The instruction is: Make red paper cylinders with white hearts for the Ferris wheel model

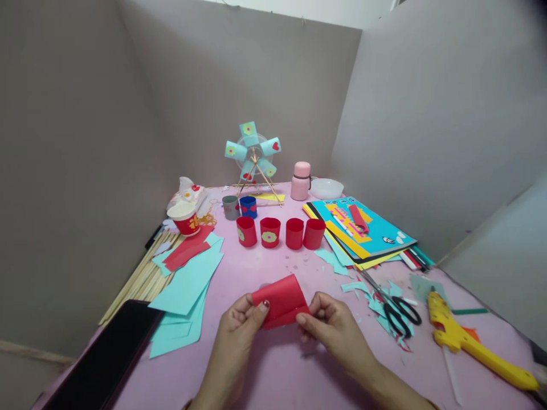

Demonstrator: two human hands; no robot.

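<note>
A curved strip of red paper point(280, 299) is held low over the pink table point(282, 370), bent into an arch. My left hand point(241, 327) pinches its left end between thumb and fingers. My right hand point(331, 324) pinches its right end the same way. Beyond the hands stand a row of red paper cylinders point(280, 232), two of them with a pale flower sticker. Behind them are a grey cylinder point(231, 207) and a blue one point(248, 206).
Scissors point(395, 307) and a yellow glue gun point(470, 341) lie at the right among paper scraps. Stacked coloured paper point(363, 230) sits at the back right, teal sheets point(188, 290) and wooden sticks point(141, 279) at the left, a black phone point(109, 356) near left. A paper Ferris wheel point(253, 154), pink bottle point(300, 181) stand behind.
</note>
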